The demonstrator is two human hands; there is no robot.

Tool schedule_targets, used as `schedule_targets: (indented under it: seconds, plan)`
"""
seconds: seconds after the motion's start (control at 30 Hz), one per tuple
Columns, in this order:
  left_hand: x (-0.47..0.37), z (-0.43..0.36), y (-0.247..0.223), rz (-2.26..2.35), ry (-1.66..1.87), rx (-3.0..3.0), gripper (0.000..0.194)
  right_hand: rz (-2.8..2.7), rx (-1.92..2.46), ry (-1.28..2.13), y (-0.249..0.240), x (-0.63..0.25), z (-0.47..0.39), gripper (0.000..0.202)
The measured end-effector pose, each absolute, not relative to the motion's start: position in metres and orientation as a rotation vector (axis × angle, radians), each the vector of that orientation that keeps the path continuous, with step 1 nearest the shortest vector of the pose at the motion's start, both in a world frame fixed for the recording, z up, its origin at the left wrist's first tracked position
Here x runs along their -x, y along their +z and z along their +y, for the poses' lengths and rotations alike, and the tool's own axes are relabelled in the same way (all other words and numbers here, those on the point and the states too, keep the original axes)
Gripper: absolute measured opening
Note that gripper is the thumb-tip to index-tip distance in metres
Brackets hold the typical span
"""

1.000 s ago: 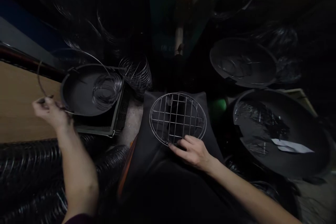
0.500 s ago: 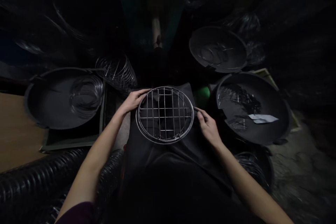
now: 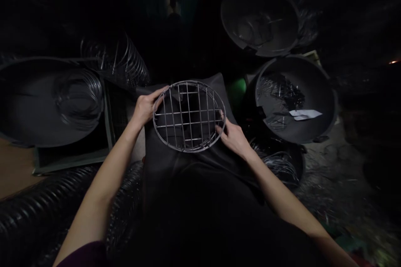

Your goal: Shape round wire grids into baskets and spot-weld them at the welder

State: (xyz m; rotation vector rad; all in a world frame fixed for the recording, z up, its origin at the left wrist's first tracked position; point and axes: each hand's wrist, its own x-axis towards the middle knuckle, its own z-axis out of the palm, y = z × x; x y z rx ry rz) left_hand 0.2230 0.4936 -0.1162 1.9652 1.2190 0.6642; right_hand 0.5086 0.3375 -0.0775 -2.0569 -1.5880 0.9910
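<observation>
A round wire grate (image 3: 189,112) of metal rings with crossing bars is held between my two hands, above dark cloth (image 3: 169,175). My left hand (image 3: 145,107) is closed on its upper left rim, fingers partly behind the ring. On the opposite side, my right hand (image 3: 234,137) grips the right rim, with fingertips showing through the wires. A second ring appears just under the top one, and the grate looks slightly tilted.
At left stands a dark basin (image 3: 31,104) holding coiled wire rings (image 3: 78,98). Stacked rings (image 3: 125,58) lie behind it. On the right, a basin (image 3: 319,87) contains short wire pieces (image 3: 282,91) and a pale strip (image 3: 305,114). Another basin (image 3: 260,16) sits farther back.
My right hand has moved its fingers round the rim, where they now show through the wires. The grate has tilted a little. The whole view has shifted, so surroundings sit higher and further left.
</observation>
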Motion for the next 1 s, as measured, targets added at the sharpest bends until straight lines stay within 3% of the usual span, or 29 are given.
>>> schedule_targets:
  seconds: [0.33,0.57,0.8,0.87,1.0]
  plan:
    - [-0.229,0.484,-0.131,1.206,0.791,-1.925,0.044,-1.526,2.029,0.458,-0.094,-0.483,0.291,0.043]
    - [-0.226,0.483,-0.136,1.165,0.838,-1.914,0.049,-1.739,2.151,0.628,-0.087,-0.469,0.273,0.08]
    - [-0.227,0.486,-0.141,1.157,0.842,-1.84,0.05,-1.7,2.293,0.581,-0.103,-0.457,0.281,0.087]
    - [-0.226,0.486,-0.137,1.153,0.879,-1.836,0.049,-1.673,2.208,0.621,-0.097,-0.464,0.281,0.082]
    - [-0.217,0.481,-0.116,1.207,0.981,-1.774,0.049,-1.499,1.989,0.8,-0.073,-0.491,0.288,0.051]
